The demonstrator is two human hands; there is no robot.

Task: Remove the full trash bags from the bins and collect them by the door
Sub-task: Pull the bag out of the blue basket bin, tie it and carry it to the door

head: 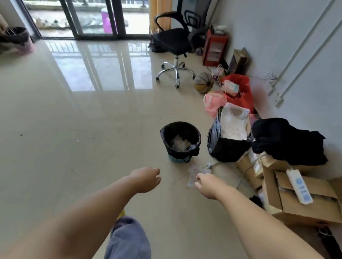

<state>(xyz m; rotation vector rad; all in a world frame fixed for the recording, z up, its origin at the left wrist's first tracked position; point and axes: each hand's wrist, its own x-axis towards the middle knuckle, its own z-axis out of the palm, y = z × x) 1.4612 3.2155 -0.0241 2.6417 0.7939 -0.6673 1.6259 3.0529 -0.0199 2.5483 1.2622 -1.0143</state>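
Both hands, left hand [145, 178] and right hand [207, 185], loosely curled and empty, reach toward the small round black-lined teal bin [180, 141] just ahead, about equally near, its full bag unremoved.

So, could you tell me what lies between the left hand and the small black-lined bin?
In the head view, only bare floor lies between the left hand and the bin; the litter lies nearer the right hand.

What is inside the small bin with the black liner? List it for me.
The small bin holds a black liner folded over its rim, with pale crumpled trash at the bottom. Anything beneath that trash is covered, and the items are too blurred to identify.
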